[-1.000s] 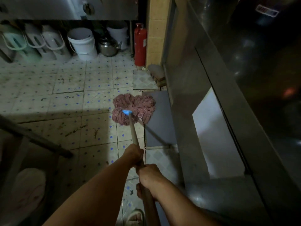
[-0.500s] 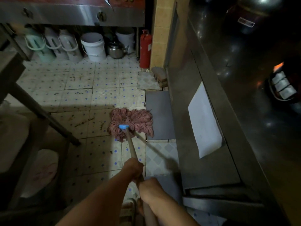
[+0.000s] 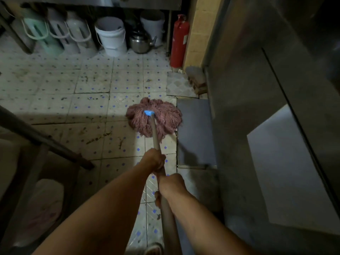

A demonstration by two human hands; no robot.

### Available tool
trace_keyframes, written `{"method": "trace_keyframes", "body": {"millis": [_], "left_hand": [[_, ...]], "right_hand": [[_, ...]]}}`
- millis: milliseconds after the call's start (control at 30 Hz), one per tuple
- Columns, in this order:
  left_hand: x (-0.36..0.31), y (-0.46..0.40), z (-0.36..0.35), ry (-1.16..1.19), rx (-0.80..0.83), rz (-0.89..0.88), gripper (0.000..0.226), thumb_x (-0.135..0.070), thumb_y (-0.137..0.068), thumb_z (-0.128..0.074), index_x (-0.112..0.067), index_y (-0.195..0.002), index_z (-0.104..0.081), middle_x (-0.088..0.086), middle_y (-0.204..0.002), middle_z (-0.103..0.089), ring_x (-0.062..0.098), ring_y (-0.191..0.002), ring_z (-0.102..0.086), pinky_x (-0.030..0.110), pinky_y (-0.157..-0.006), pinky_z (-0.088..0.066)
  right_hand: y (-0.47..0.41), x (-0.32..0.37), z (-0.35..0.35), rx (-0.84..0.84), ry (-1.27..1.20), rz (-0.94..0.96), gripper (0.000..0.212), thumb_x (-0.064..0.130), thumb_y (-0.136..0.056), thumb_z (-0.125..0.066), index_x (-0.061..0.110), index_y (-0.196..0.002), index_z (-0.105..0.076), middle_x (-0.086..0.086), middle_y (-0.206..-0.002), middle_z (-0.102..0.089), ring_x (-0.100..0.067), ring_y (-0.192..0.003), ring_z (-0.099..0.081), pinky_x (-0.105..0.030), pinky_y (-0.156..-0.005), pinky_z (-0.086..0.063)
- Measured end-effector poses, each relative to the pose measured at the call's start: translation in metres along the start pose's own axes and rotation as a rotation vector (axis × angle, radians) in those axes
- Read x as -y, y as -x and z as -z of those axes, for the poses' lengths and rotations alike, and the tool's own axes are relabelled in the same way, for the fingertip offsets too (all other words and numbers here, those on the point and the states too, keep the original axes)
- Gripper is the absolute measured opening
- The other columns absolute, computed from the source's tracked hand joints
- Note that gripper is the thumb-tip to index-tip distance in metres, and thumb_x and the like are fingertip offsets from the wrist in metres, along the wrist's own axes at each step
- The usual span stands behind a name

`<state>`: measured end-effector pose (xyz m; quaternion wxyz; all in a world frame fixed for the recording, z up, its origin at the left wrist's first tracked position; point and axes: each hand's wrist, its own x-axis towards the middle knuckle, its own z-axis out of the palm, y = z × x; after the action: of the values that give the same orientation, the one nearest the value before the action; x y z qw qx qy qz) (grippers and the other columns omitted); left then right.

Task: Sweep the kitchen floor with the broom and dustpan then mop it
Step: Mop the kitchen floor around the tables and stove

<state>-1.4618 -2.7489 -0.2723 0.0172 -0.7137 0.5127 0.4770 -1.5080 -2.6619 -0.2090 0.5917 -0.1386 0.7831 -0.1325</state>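
A pink string mop head (image 3: 156, 118) with a blue collar lies spread on the stained tiled floor (image 3: 92, 83), at the left edge of a dark grey floor panel (image 3: 195, 129). Its long brownish mop handle (image 3: 156, 137) runs back toward me. My left hand (image 3: 154, 160) grips the handle higher up, nearer the mop head. My right hand (image 3: 172, 184) grips it just behind, closer to my body. No broom or dustpan is in view.
White buckets (image 3: 111, 38), plastic containers (image 3: 55, 34), a metal kettle (image 3: 140, 43) and a red fire extinguisher (image 3: 179, 40) line the far wall. A steel counter (image 3: 257, 89) bounds the right. A slanted metal bar (image 3: 42, 137) and a bag (image 3: 46, 205) sit left. Bricks (image 3: 196, 80) lie by the pillar.
The mop head slid toward me and then away again, ending beside the dark panel. Both hands kept their grip on the handle. The camera view shifted.
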Motion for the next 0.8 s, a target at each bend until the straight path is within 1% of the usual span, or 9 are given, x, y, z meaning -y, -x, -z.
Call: {"method": "trace_keyframes", "body": {"millis": [67,200,300,400,433,467,567,700,800], "left_hand": [[-0.011,-0.025,0.010,0.017,-0.011,-0.011,0.040,-0.019,-0.093,-0.055,0.009,-0.121,-0.051,0.024,-0.123,-0.058,0.035,-0.112,-0.058,0.041,-0.093,-0.050],[-0.030,-0.061,0.024,0.061,-0.030,-0.041,0.037,-0.016,-0.092,-0.054,0.011,-0.117,-0.053,0.026,-0.118,-0.060,0.037,-0.106,-0.061,0.042,-0.086,-0.051],[-0.035,-0.067,0.021,0.084,-0.014,-0.032,0.033,-0.013,-0.092,-0.054,0.011,-0.114,-0.053,0.025,-0.108,-0.062,0.036,-0.097,-0.063,0.043,-0.074,-0.054],[-0.030,-0.057,0.010,0.068,0.016,-0.009,0.033,-0.014,-0.093,-0.051,0.009,-0.116,-0.051,0.022,-0.101,-0.063,0.035,-0.090,-0.064,0.039,-0.065,-0.053],[-0.029,-0.050,0.006,0.073,0.023,-0.001,0.032,-0.015,-0.094,-0.051,0.008,-0.116,-0.051,0.021,-0.099,-0.062,0.034,-0.087,-0.064,0.038,-0.062,-0.052],[-0.027,-0.043,0.002,0.086,0.024,0.001,0.032,-0.015,-0.094,-0.050,0.008,-0.116,-0.051,0.021,-0.101,-0.062,0.035,-0.088,-0.064,0.038,-0.064,-0.053],[-0.022,-0.020,-0.009,0.089,0.019,0.007,0.034,-0.016,-0.094,-0.052,0.008,-0.118,-0.053,0.024,-0.114,-0.061,0.037,-0.104,-0.062,0.040,-0.086,-0.053],[-0.008,0.026,-0.037,0.113,0.055,0.030,0.035,-0.015,-0.094,-0.052,0.009,-0.119,-0.052,0.024,-0.114,-0.061,0.036,-0.102,-0.063,0.043,-0.090,-0.053],[0.009,0.073,-0.065,0.089,0.066,0.031,0.032,-0.017,-0.095,-0.051,0.006,-0.118,-0.052,0.022,-0.112,-0.062,0.033,-0.101,-0.065,0.039,-0.089,-0.054]], "right_hand": [[-0.013,0.025,0.000,0.014,-0.023,0.006,0.033,0.033,-0.095,-0.055,0.008,-0.116,-0.050,-0.008,-0.076,-0.059,-0.015,-0.046,-0.053,-0.023,-0.041,-0.046],[-0.036,0.062,0.000,0.019,-0.041,0.017,0.027,0.031,-0.095,-0.055,0.007,-0.108,-0.052,-0.007,-0.067,-0.055,-0.014,-0.044,-0.051,-0.026,-0.045,-0.049],[-0.045,0.062,0.003,0.015,-0.050,0.013,0.028,0.031,-0.095,-0.055,0.007,-0.111,-0.055,-0.006,-0.066,-0.054,-0.013,-0.046,-0.051,-0.026,-0.049,-0.051],[-0.045,0.046,0.006,0.011,-0.023,-0.002,0.031,0.031,-0.095,-0.055,0.007,-0.114,-0.057,-0.004,-0.067,-0.053,-0.013,-0.050,-0.052,-0.027,-0.062,-0.054],[-0.043,0.039,0.007,0.009,-0.016,-0.004,0.032,0.031,-0.095,-0.054,0.007,-0.116,-0.057,-0.004,-0.067,-0.053,-0.012,-0.050,-0.052,-0.026,-0.063,-0.054],[-0.040,0.033,0.009,0.014,-0.017,-0.010,0.033,0.032,-0.096,-0.053,0.007,-0.117,-0.057,-0.004,-0.067,-0.053,-0.013,-0.050,-0.051,-0.026,-0.061,-0.053],[-0.024,0.014,0.018,0.038,-0.044,-0.029,0.031,0.030,-0.097,-0.052,0.006,-0.116,-0.059,-0.005,-0.064,-0.052,-0.015,-0.047,-0.050,-0.026,-0.049,-0.048],[0.008,-0.031,0.036,0.048,-0.036,-0.017,0.030,0.029,-0.098,-0.049,0.005,-0.115,-0.058,-0.005,-0.064,-0.052,-0.015,-0.045,-0.049,-0.022,-0.040,-0.044],[0.036,-0.083,0.049,0.081,-0.035,-0.010,0.031,0.030,-0.098,-0.047,0.006,-0.115,-0.057,-0.004,-0.065,-0.052,-0.013,-0.046,-0.050,-0.023,-0.043,-0.045]]}}
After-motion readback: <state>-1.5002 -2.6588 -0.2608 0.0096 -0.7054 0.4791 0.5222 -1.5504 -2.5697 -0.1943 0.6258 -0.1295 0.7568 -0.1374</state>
